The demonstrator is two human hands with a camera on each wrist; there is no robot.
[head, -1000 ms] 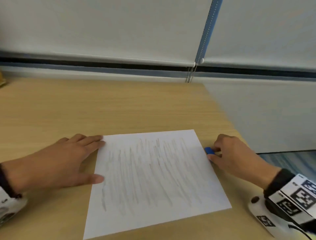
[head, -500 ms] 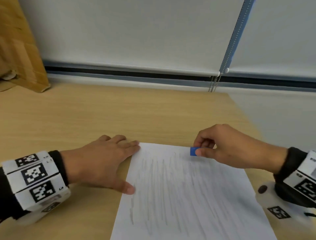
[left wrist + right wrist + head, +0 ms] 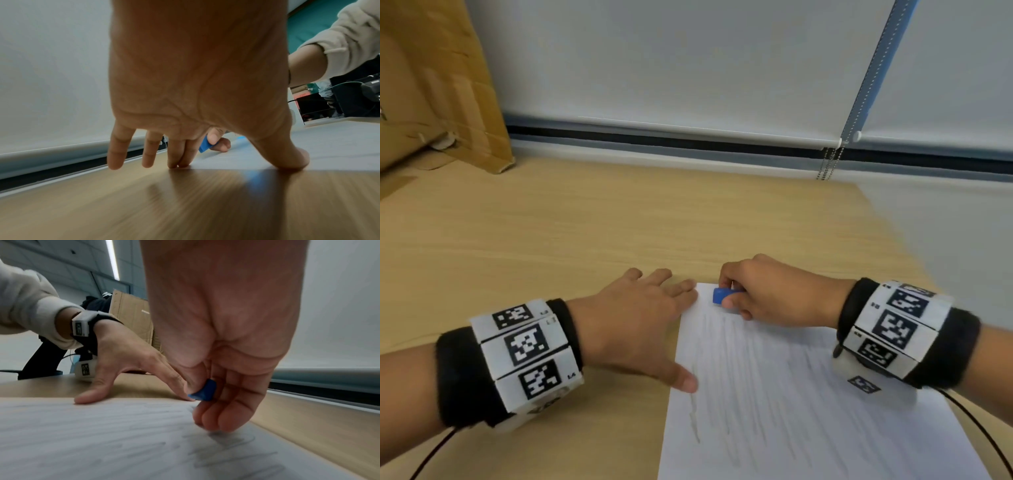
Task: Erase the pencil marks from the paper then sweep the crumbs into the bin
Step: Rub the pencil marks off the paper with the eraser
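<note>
A white sheet of paper (image 3: 808,404) covered in grey pencil strokes lies on the wooden desk (image 3: 551,246). My right hand (image 3: 763,294) pinches a small blue eraser (image 3: 720,295) between thumb and fingers at the sheet's far left corner. The eraser (image 3: 203,391) shows in the right wrist view just above the paper (image 3: 82,443). My left hand (image 3: 640,325) lies spread with straight fingers, its fingertips and thumb pressing the paper's left edge. From the left wrist, the left hand's fingertips (image 3: 179,162) touch the desk and the eraser (image 3: 204,144) is seen beyond them.
A brown cardboard box (image 3: 438,85) stands at the desk's far left corner. White roller blinds (image 3: 688,68) with a bead chain (image 3: 828,164) hang behind the desk. The desk's right edge (image 3: 914,260) runs close to the paper. No bin is in view.
My right hand has carried the eraser from the paper's right edge across to its far left corner. The left hand stays on the left edge. The head view has swung left and down.
</note>
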